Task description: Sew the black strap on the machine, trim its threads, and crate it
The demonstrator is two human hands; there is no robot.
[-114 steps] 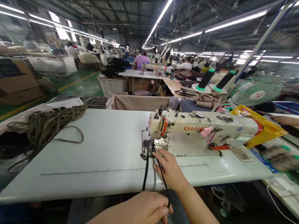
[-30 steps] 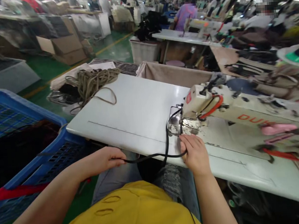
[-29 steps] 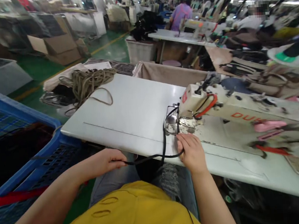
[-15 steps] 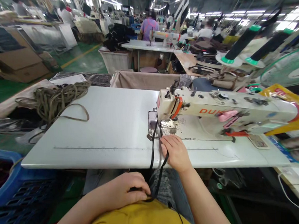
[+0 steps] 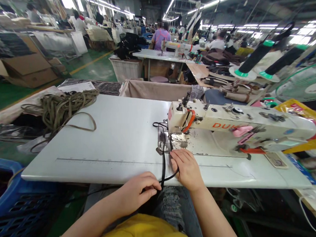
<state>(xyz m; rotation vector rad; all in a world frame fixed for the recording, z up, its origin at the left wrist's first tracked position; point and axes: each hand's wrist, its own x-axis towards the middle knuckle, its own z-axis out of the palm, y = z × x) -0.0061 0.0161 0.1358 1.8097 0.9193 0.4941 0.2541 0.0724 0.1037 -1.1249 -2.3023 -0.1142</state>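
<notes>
I've got right grip [image 5: 186, 169] clamped on the black strap [image 5: 164, 162], sewing machine [image 5: 221, 117] just beyond it. Left grip [image 5: 142, 190] is at the strap by the desk [image 5: 116, 134] edge; can't tell if clamped.

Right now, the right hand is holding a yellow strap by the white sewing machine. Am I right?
Not quite: the strap is black, not yellow, as the head view shows. The right hand is holding it by the white sewing machine.
</notes>
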